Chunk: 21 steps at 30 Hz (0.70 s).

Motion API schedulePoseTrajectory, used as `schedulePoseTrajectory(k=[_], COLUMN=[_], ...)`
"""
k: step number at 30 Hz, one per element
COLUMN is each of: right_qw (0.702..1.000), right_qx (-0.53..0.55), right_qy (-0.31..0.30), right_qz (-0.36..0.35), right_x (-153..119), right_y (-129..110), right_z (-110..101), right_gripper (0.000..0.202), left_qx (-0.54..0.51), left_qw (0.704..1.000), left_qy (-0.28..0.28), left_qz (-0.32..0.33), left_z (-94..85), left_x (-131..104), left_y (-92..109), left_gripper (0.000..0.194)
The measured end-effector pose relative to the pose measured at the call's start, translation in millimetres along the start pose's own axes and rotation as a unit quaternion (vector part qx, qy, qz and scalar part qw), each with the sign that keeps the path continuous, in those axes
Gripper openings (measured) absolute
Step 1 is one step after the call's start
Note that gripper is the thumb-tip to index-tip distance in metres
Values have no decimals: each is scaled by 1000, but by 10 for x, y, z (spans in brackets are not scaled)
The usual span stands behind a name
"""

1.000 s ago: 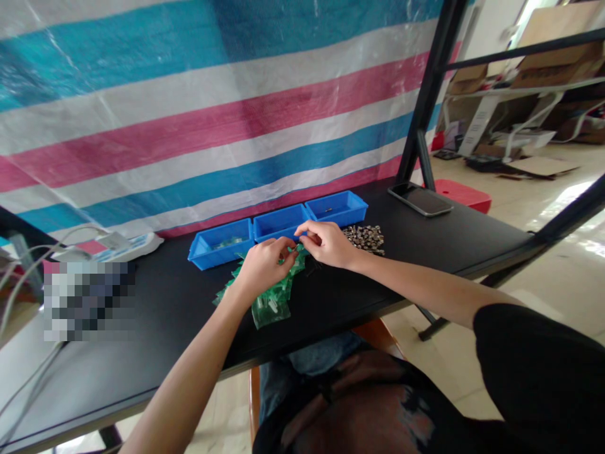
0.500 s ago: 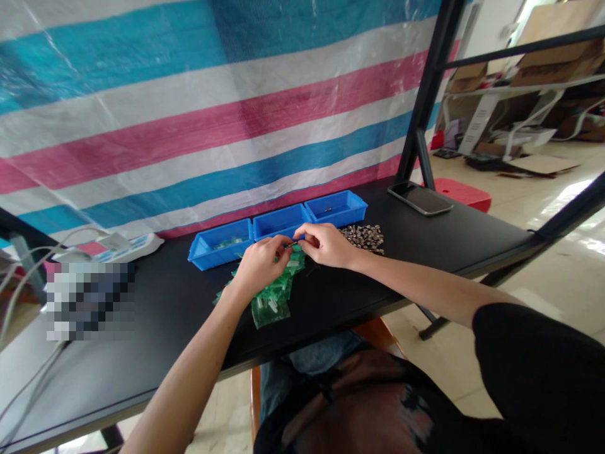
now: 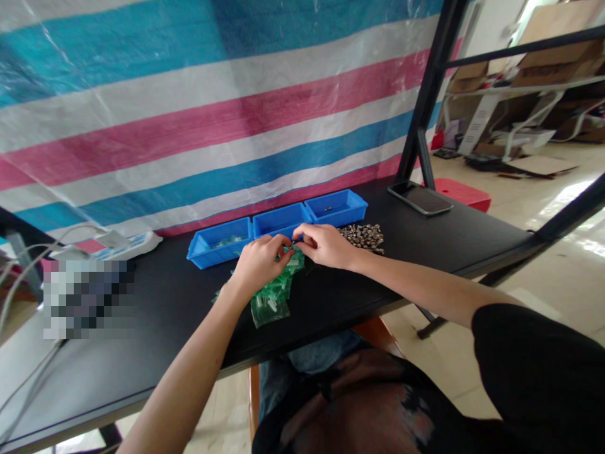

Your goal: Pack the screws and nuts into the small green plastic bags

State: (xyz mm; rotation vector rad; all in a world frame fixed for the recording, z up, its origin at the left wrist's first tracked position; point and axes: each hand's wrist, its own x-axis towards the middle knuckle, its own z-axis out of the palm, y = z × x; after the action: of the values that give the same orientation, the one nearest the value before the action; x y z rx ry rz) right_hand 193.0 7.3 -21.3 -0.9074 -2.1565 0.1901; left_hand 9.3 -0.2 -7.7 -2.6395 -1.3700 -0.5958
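Small dark piece (image 3: 295, 243) is pinched by closed fingertips of the left hand (image 3: 259, 260) and right hand (image 3: 326, 246), its ends concealed. Green plastic packets (image 3: 271, 296) below are partly hidden by the left hand; metal pieces (image 3: 367, 238) are seen indistinctly.

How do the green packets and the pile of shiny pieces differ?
Color: the green packets are translucent green; the shiny pieces are silvery-brown.
Spread: the green packets cover a wider area than the shiny pieces.
Position: the green packets reach nearer the front edge than the shiny pieces.
Both lie on the black table.
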Motion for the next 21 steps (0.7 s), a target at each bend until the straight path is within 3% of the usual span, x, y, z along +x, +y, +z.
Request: schedulePoseTrajectory(k=[7, 21], right_qw=[998, 988], right_qx=[-25, -137], right_qy=[-46, -71], right_qz=[21, 11], right_x=[2, 4], right_y=[-20, 6], right_z=[-14, -25], right_gripper=[4, 10], left_qx=[75, 43], left_qw=[997, 999], left_qy=[-7, -25], left_qz=[18, 8], left_z=[3, -20], left_x=[-7, -2], left_y=[35, 39], left_gripper=[22, 18])
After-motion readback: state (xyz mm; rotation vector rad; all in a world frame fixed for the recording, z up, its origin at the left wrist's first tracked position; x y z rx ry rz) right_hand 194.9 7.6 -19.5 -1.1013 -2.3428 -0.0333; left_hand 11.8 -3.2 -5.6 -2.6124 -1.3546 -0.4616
